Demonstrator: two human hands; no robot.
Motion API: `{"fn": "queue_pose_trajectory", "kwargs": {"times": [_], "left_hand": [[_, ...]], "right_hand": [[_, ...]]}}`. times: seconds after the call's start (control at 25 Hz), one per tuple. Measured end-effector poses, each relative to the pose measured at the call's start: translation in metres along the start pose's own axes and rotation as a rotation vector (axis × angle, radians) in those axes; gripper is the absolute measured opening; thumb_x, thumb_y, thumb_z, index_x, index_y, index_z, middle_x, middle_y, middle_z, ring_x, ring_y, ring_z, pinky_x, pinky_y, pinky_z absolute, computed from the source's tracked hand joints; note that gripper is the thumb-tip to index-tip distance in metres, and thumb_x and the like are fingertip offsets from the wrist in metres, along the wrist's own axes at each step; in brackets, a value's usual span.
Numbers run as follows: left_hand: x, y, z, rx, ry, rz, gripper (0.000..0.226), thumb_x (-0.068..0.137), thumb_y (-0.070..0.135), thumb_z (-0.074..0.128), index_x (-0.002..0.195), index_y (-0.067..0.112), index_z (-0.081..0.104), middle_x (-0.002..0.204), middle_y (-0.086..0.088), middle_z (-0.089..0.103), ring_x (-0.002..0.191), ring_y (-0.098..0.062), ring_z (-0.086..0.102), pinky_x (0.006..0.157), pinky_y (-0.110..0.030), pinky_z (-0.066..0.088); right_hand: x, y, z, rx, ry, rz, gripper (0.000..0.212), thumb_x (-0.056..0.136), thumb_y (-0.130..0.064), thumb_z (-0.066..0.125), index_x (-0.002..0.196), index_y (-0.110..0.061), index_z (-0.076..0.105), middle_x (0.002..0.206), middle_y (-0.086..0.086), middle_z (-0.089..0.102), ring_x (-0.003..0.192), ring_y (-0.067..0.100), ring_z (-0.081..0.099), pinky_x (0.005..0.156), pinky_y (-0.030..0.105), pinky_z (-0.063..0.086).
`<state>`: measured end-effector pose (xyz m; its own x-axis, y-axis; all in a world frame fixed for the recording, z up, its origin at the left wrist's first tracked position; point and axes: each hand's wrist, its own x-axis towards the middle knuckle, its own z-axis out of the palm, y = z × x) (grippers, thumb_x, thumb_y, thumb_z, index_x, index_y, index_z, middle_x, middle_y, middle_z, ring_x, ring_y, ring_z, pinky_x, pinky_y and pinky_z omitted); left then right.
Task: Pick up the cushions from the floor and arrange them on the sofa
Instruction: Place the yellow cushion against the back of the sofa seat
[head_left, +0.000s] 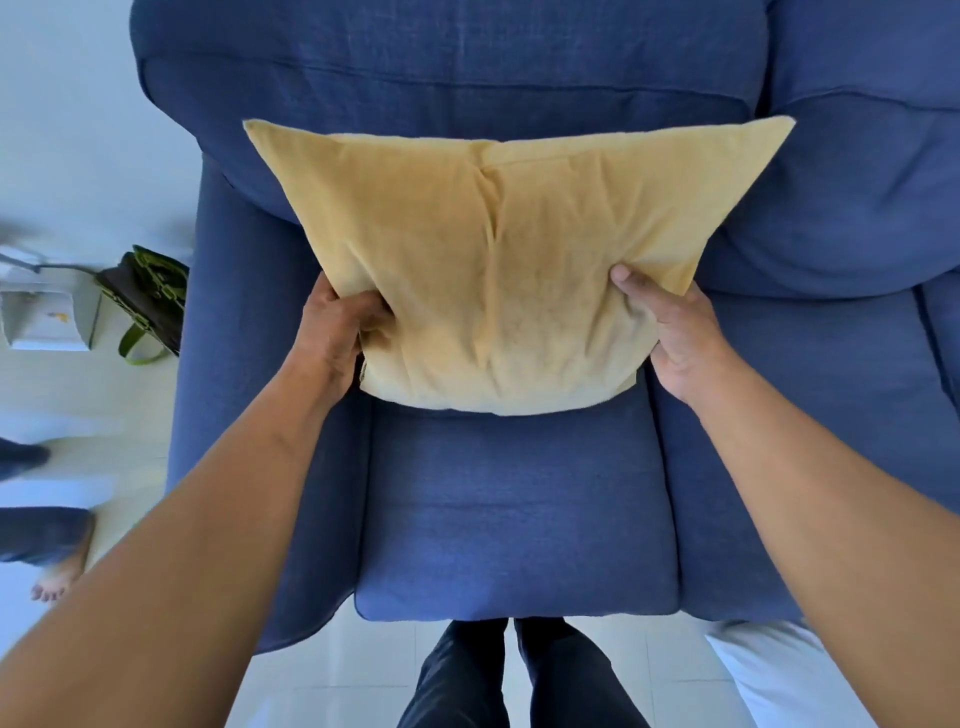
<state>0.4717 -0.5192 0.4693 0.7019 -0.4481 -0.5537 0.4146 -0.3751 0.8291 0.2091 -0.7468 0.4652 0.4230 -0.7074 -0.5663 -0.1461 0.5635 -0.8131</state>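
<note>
Cushion (498, 260) being set against the sofa (519, 519) backrest

It is pinched at its 2 lower corners by left hand (332, 332) and right hand (670, 332); it should be seated upright (probably centred) before release.

A green and brown bag (148, 299) sits on the pale tiled floor (78, 395), with its green strap looping out below it. Just beside it to the left is a white box (44, 317) with a small yellow mark. Lower down on the left, someone's bare foot (54, 584) and blue trouser leg (41, 535) show.
</note>
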Motion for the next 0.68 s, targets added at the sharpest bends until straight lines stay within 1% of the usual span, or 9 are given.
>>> {"fn": "queue_pose_trajectory", "kwargs": {"times": [0.12,0.2,0.28,0.36,0.4,0.48,0.52,0.6,0.68], "left_hand": [[0.027,-0.007,0.003,0.122,-0.004,-0.125,0.066,0.07,0.007,0.073,0.132,0.023,0.059,0.111,0.009,0.076,0.111,-0.021,0.068,0.086,-0.04,0.055],[0.042,-0.014,0.002,0.204,-0.021,-0.189,0.055,0.082,0.006,0.073,0.129,0.027,0.054,0.114,0.013,0.069,0.12,-0.023,0.059,0.09,-0.039,0.045],[0.051,-0.015,0.0,0.244,-0.033,-0.229,0.053,0.084,0.004,0.069,0.131,0.026,0.056,0.125,0.008,0.069,0.127,-0.026,0.057,0.101,-0.047,0.041],[0.058,-0.002,-0.006,0.23,-0.021,-0.223,0.052,0.08,0.005,0.066,0.131,0.018,0.063,0.13,0.002,0.071,0.131,-0.029,0.06,0.111,-0.052,0.041],[0.063,0.01,-0.01,0.177,-0.006,-0.2,0.047,0.077,0.007,0.065,0.122,0.017,0.068,0.124,0.002,0.073,0.129,-0.03,0.062,0.114,-0.053,0.042],[0.074,0.035,-0.017,0.014,0.055,-0.144,0.034,0.077,0.016,0.066,0.11,0.02,0.071,0.112,0.003,0.075,0.118,-0.026,0.068,0.112,-0.052,0.049],[0.08,0.048,-0.02,-0.05,0.073,-0.124,0.035,0.081,0.024,0.068,0.116,0.021,0.071,0.115,0.003,0.075,0.115,-0.023,0.07,0.108,-0.05,0.053],[0.085,0.067,-0.024,-0.032,0.08,-0.082,0.041,0.091,0.037,0.071,0.129,0.024,0.067,0.125,0.002,0.073,0.115,-0.019,0.07,0.102,-0.047,0.059],[0.081,0.073,-0.024,0.118,0.106,0.033,0.019,0.099,0.034,0.069,0.116,0.027,0.068,0.117,0.007,0.073,0.11,-0.014,0.069,0.101,-0.048,0.061]], "right_hand": [[0.025,0.007,0.015,-0.156,0.047,0.053,0.056,0.079,-0.025,0.091,0.129,-0.025,0.067,0.104,-0.018,0.079,0.09,0.001,0.073,0.072,0.021,0.048],[0.038,0.017,0.02,-0.246,0.07,0.096,0.061,0.08,-0.026,0.09,0.134,-0.022,0.063,0.102,-0.021,0.069,0.088,-0.005,0.06,0.067,0.021,0.04],[0.043,0.02,0.02,-0.285,0.075,0.122,0.063,0.081,-0.025,0.09,0.136,-0.02,0.06,0.102,-0.021,0.066,0.088,-0.006,0.057,0.066,0.021,0.04],[0.047,0.011,0.019,-0.298,0.084,0.115,0.066,0.079,-0.021,0.09,0.137,-0.019,0.06,0.105,-0.02,0.067,0.091,-0.005,0.057,0.073,0.023,0.042],[0.048,0.003,0.018,-0.282,0.097,0.098,0.067,0.077,-0.022,0.089,0.137,-0.02,0.059,0.11,-0.017,0.069,0.096,-0.001,0.059,0.081,0.028,0.045],[0.05,-0.016,0.019,-0.211,0.141,0.046,0.067,0.072,-0.034,0.089,0.131,-0.026,0.059,0.125,-0.01,0.071,0.111,0.011,0.064,0.097,0.045,0.048],[0.052,-0.026,0.02,-0.165,0.153,0.015,0.063,0.071,-0.042,0.088,0.127,-0.03,0.06,0.13,-0.008,0.071,0.117,0.016,0.066,0.101,0.051,0.049],[0.054,-0.046,0.027,-0.123,0.17,-0.03,0.05,0.075,-0.047,0.089,0.118,-0.034,0.065,0.129,-0.009,0.074,0.12,0.018,0.068,0.103,0.056,0.051],[0.053,-0.06,0.029,-0.163,0.232,-0.055,0.028,0.082,-0.034,0.089,0.105,-0.031,0.072,0.116,-0.007,0.079,0.114,0.019,0.073,0.104,0.056,0.056]]}}
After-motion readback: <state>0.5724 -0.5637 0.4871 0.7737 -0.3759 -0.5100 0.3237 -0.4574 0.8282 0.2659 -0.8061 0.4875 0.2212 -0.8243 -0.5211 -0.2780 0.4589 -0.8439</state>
